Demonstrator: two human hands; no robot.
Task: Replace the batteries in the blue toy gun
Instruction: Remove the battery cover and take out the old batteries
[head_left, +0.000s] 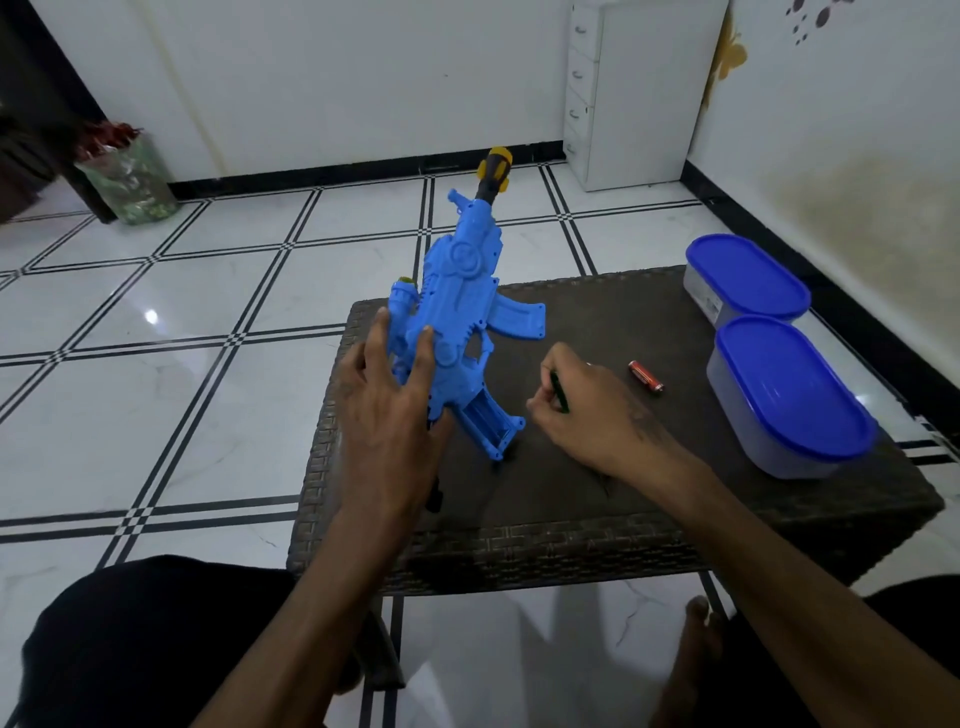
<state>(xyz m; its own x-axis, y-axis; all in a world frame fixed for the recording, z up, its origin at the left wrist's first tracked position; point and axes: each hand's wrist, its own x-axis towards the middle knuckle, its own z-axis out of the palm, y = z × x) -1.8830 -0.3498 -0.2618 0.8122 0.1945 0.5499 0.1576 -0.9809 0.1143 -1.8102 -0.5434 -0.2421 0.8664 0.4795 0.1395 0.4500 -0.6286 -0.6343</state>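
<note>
The left hand (387, 400) gripped the blue toy gun (457, 332), fingers spread and curled around its body, holding it upright at the desk's (571, 499) left edge, barrel pointing away toward the far wall. Its grip, seemingly the open battery bay, faced down toward the right hand (582, 410). That hand rested on the desk just beside it, fingers pinching a dark slim tool (559, 395), likely a screwdriver. A red battery (645, 378) lay near the right hand, toward the two blue-lidded containers (779, 374) — the right hand's reach, clearly.
</note>
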